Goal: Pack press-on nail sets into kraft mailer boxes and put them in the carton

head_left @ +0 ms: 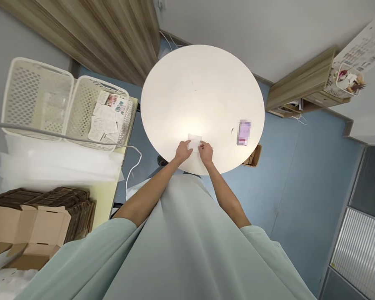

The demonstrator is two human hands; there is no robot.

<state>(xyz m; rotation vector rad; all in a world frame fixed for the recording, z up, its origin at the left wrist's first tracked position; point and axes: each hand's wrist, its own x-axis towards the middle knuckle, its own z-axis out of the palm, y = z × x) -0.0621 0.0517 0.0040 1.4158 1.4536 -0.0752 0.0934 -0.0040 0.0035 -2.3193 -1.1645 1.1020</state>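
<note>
Near the front edge of the round white table (203,83), a small, flat white piece (194,143) lies between my two hands. It could be paper or a small bag; I cannot tell which. My left hand (183,151) grips its left side with bent fingers, the thumb along the lower part. At the right side, my right hand (206,152) has its fingers closed in a pinch on the edge. A blurred-out pinkish-purple rectangular item (244,132) lies on the table to the right, apart from both hands. A small dark mark or scrap (232,131) is beside it.
On the left, two white plastic baskets (39,64) stand on a side table (104,196); one holds printed cards (104,121). Below them are white sheets (59,164) and stacked brown cardboard boxes (46,225). A white cable (134,154) hangs there. A wooden cabinet (300,83) stands right.
</note>
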